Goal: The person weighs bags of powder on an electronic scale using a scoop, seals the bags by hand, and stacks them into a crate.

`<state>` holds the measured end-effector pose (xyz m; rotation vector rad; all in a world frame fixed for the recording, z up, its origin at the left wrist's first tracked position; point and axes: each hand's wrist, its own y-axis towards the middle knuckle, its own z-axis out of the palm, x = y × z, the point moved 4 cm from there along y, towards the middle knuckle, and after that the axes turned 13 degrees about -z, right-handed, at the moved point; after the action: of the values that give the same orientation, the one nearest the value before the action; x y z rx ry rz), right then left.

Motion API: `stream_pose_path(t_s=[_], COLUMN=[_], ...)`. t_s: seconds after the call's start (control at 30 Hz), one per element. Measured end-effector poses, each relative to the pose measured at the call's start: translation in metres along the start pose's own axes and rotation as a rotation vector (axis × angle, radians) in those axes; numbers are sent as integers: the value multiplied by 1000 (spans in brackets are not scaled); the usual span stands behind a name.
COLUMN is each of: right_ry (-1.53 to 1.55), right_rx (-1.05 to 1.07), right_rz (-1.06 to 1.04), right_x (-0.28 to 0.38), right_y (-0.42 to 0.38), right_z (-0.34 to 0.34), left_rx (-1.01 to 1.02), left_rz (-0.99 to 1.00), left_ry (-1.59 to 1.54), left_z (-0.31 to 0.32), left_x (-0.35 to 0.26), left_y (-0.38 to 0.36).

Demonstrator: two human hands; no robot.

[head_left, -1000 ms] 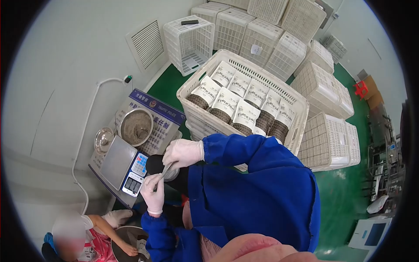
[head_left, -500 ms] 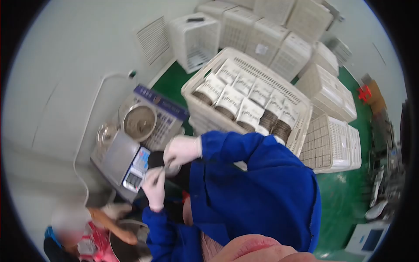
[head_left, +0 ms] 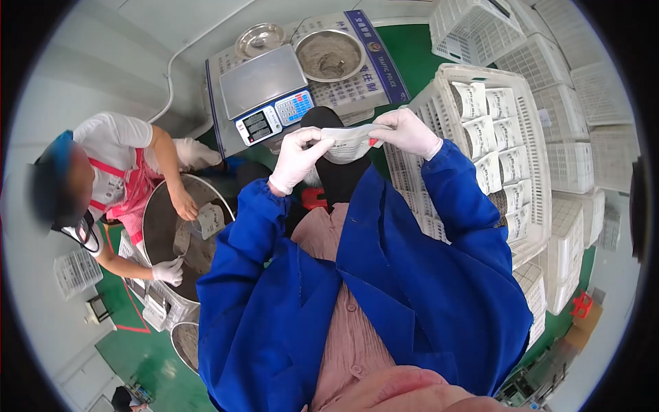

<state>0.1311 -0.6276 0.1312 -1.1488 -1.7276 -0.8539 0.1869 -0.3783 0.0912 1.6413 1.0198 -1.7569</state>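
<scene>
Between my two white-gloved hands is a pouch (head_left: 349, 147) with white printed film, held by its top edge above my lap. My left hand (head_left: 296, 158) pinches the left end of that edge, thumb on the near side. My right hand (head_left: 410, 134) pinches the right end, with a small red spot showing by its fingertips. The pouch's lower part blends into the dark clothing behind it. Just beyond my left hand stands a digital scale (head_left: 264, 89) with a bare metal pan.
A steel bowl of grey-brown material (head_left: 329, 56) and a steel dish (head_left: 261, 40) stand behind the scale. On my right, a white crate (head_left: 539, 226) holds several filled pouches. To the left, a co-worker holds a pouch (head_left: 211, 220) over a large pot (head_left: 154, 206).
The view has swung, bringing the co-worker and pot further into sight. My hands, close together beside the scale before, are now apart with the pouch's top edge stretched between them.
</scene>
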Motion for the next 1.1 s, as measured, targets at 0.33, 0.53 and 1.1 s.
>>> stream_pose_path(t_s=[0.33,0.53,1.1], right_ry=[-626,-647,-682], right_rx=[46,-25,10], right_rz=[-369,-515,-549], right_x=[40,59,42], right_y=[19,24,26], right_z=[27,32,32], left_rx=[-164,-212,-145], left_rz=[285,416,471], left_ry=[301,385,428], left_z=[8,10,9], left_x=[-32,-38,-42], left_y=[-11,-11,-8])
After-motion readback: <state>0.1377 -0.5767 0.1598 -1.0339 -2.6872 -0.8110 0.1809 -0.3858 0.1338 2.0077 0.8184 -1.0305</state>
